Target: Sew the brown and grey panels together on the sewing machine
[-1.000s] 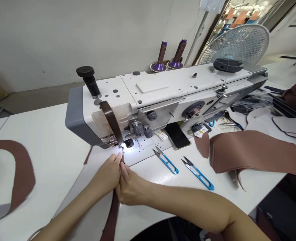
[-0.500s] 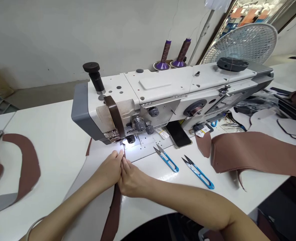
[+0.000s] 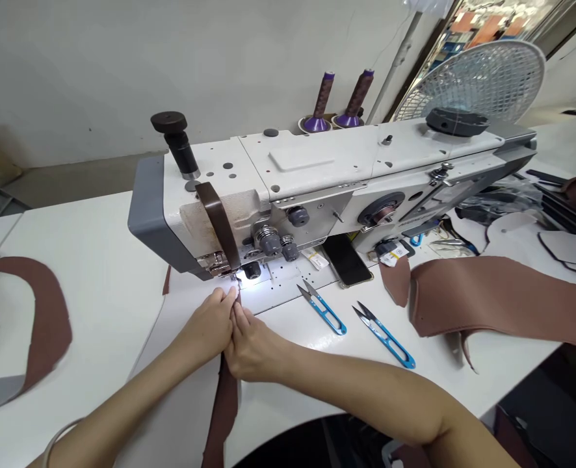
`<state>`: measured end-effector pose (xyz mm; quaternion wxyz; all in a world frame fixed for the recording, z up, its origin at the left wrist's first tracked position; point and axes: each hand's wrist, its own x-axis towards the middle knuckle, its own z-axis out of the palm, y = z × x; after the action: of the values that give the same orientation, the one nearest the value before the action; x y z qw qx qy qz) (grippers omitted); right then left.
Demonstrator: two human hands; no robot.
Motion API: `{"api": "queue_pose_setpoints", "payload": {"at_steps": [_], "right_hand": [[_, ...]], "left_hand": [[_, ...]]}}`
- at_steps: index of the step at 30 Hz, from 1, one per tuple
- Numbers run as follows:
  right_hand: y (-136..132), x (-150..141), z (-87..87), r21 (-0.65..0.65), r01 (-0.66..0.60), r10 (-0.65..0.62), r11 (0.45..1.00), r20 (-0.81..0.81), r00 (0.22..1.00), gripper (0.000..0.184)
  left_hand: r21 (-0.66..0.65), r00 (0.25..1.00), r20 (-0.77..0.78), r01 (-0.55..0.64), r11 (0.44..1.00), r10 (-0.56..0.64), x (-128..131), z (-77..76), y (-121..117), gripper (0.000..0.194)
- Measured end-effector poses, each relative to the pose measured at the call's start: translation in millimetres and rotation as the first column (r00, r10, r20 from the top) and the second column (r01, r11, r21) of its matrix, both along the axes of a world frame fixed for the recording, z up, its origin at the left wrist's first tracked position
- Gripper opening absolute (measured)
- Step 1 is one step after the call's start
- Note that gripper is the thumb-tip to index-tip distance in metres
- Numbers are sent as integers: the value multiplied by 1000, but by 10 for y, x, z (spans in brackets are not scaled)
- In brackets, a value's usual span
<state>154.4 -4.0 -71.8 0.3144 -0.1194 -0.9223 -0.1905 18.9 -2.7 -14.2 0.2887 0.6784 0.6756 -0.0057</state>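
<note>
My left hand (image 3: 209,327) and my right hand (image 3: 250,348) press together on a narrow brown leather strip (image 3: 223,409), pinching it just in front of the lit needle (image 3: 234,281) of a white sewing machine (image 3: 317,175). The strip runs back from my fingers towards me and off the table edge. A brown band (image 3: 218,224) hangs over the machine head down to the presser foot. Both hands have their fingers closed on the strip.
Two blue thread snips (image 3: 323,309) (image 3: 384,336) lie to the right of my hands, with a dark phone (image 3: 346,260) behind them. Large brown leather pieces lie at right (image 3: 493,296) and left (image 3: 49,318). Two purple thread cones (image 3: 318,101) and a fan (image 3: 473,81) stand behind the machine.
My hands have kept their pinch on the strip by the needle, hardly shifting. The view has swayed slightly right and then back.
</note>
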Motion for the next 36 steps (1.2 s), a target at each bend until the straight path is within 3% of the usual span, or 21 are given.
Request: {"api": "queue_pose_setpoints", "payload": {"at_steps": [8,17,21,28,32,36], "right_hand": [[-48,20,16,5,4,-4,1000,-22,1000,23],[32,77,-20,-51,-23,29,998,125,992,25],[13,83,-68,-39,-26,30,999,97,995,25],[59,64,-53,-5,1,0,1000,19,1000,24],[-12,83,-28,1,-6,6,1000,34,999,24],[-86,103,2,12,-22,22,1000,56,998,22]], "left_hand": [[-12,1000,12,-20,1000,20,6,21,-50,61],[-60,1000,-3,17,998,-17,-36,42,-41,65],[-57,1000,-22,14,998,-16,-20,81,-2,66],[-26,998,-47,-31,999,29,97,153,92,48],[-56,995,-50,-85,995,82,111,165,5,44],[-76,997,-56,-50,996,46,105,179,-105,35]]}}
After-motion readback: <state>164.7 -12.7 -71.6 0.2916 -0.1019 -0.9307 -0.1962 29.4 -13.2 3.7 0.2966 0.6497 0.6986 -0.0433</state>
